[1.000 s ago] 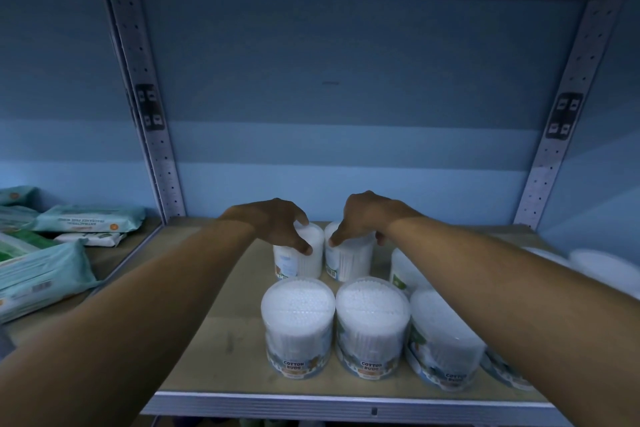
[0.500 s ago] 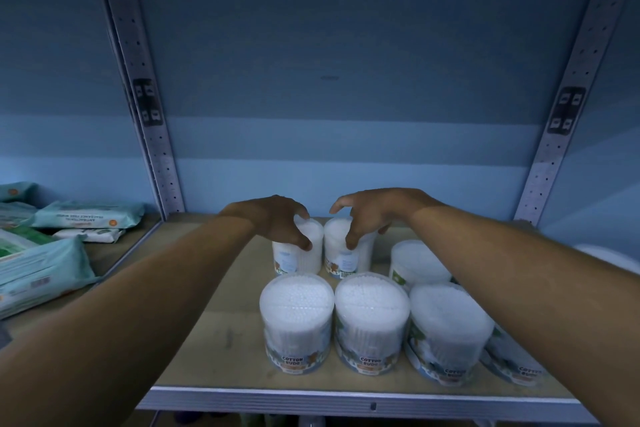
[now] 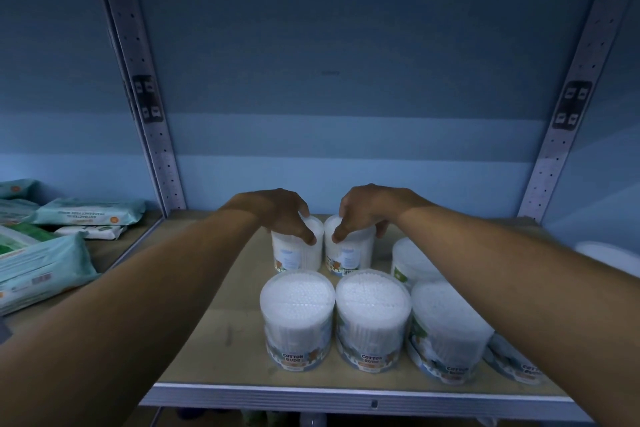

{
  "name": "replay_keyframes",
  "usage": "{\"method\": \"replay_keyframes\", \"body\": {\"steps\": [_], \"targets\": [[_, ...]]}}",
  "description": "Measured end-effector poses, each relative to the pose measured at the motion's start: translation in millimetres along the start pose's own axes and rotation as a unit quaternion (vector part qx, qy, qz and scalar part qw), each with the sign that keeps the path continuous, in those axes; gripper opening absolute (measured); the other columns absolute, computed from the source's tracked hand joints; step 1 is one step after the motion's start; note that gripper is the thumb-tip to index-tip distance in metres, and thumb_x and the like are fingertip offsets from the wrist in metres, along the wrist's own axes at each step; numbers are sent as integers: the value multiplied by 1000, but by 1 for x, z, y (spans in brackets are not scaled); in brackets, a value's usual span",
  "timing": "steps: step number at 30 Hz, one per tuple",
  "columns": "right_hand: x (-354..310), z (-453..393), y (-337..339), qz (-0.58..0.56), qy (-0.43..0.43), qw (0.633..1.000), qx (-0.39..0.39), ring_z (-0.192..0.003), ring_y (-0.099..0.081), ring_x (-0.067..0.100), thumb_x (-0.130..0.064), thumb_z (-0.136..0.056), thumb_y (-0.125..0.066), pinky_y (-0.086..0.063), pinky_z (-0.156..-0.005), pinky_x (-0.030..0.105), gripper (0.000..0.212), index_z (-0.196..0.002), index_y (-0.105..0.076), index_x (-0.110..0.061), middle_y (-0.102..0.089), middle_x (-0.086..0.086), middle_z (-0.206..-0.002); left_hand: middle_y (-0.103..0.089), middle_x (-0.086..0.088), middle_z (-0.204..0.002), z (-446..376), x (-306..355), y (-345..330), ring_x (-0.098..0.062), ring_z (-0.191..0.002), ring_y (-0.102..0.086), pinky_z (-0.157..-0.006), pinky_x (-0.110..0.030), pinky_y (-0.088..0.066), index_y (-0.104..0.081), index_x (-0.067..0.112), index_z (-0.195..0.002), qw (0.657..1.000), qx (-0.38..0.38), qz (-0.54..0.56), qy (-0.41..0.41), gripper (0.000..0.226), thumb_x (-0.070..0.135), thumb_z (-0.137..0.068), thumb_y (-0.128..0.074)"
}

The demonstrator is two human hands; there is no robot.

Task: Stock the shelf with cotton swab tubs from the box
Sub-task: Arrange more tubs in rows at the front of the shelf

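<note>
Reaching deep over the shelf (image 3: pixel 214 333), both arms stretch forward. The left hand (image 3: pixel 280 215) curls over the top of one cotton swab tub (image 3: pixel 296 255); the right hand (image 3: pixel 363 210) grips the neighbouring tub (image 3: pixel 349 255) the same way, both tubs standing upright in the back row. The right forearm hides part of the tubs farther right.

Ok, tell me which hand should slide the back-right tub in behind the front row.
Right. The right hand already grips the back-right tub; the left hand holds the back-left tub.
</note>
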State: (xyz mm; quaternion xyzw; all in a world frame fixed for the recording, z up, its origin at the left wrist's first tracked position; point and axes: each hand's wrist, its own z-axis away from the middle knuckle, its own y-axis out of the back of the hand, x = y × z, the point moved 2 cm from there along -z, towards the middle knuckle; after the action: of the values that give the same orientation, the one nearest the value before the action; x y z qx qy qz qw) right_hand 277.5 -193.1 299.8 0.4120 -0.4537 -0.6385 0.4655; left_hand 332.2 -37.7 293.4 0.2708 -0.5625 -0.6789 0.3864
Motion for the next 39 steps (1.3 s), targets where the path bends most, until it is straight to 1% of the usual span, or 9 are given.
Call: {"method": "replay_keyframes", "body": {"steps": [5, 10, 12, 14, 15, 21, 33, 36, 39], "targets": [[1, 0, 1, -10, 40, 999, -14, -109, -61, 28, -42, -73, -81, -60, -87, 40, 62, -129, -58, -28, -52, 0, -133, -59, -5, -128, 3, 4, 1, -22, -87, -65, -75, -28, -56, -52, 17, -137, 999, 14, 18, 37, 72, 60, -80, -67], [1, 0, 2, 1, 70, 997, -33, -116, -53, 24, -33, -77, -80, -56, -93, 39, 65, -136, -51, -35, -42, -1, -143, -60, -7, -127, 2, 2, -6, -14, -64, -57, -61, -26, -47, -51, 13, -135, 996, 53, 7, 77, 83, 72, -78, -59], [0, 1, 3, 4, 73, 997, -31, -119, -51, 24, -39, -79, -79, -56, -94, 40, 68, -139, -48, -36, -41, -2, -146, -52, -7, -140, -3, -2, -8, -22, -89, -63, -76, -31, -51, -40, 16, -145, 995, 59, -1, 75, 91, 76, -78, -54], [-3, 4, 4, 2, 73, 997, -17, -121, -52, 25, -49, -80, -76, -56, -93, 41, 69, -140, -48, -34, -42, -3, -145, -39, -4, -153, -10, -8, -9, -27, -128, -51, -99, -38, -48, -28, 23, -153, 997, 33, 18, 61, 97, 75, -76, -57], [-4, 5, 5, 5, 73, 997, -8, -119, -53, 26, -53, -79, -75, -57, -91, 41, 69, -140, -49, -32, -44, -3, -144, -37, -2, -155, -12, -11, -9, -27, -134, -46, -102, -39, -47, -26, 27, -153, 997, 8, 44, 58, 97, 72, -75, -62], [-4, 5, 3, 22, 78, 996, 24, -117, -54, 22, -50, -79, -77, -56, -92, 38, 61, -132, -59, -28, -50, -3, -139, -44, 2, -146, -14, -17, -7, -24, -120, -54, -89, -34, -56, -38, 27, -147, 992, -35, 114, 45, 84, 48, -75, -76], [11, -7, 0, 22, 94, 995, -11, -118, -53, 23, -35, -76, -81, -53, -94, 39, 57, -127, -56, -38, -45, -4, -139, -57, -7, -125, -10, 1, -12, -28, -97, -67, -71, -36, -62, -54, 13, -130, 994, 23, 73, 78, 86, 71, -69, -68], [16, -8, 0, -3, 97, 995, -13, -122, -51, 22, -38, -76, -81, -51, -96, 37, 61, -131, -53, -41, -44, -5, -143, -53, -8, -137, -11, 3, -15, -26, -101, -62, -77, -33, -56, -44, 13, -142, 994, 63, 35, 77, 93, 74, -74, -62], [19, -7, 1, -26, 93, 995, 2, -123, -50, 21, -48, -77, -78, -51, -96, 38, 63, -133, -52, -43, -44, -5, -145, -35, -4, -155, -17, 2, -12, -27, -132, -47, -100, -37, -46, -28, 23, -153, 997, 49, 30, 53, 98, 74, -75, -60]]}}
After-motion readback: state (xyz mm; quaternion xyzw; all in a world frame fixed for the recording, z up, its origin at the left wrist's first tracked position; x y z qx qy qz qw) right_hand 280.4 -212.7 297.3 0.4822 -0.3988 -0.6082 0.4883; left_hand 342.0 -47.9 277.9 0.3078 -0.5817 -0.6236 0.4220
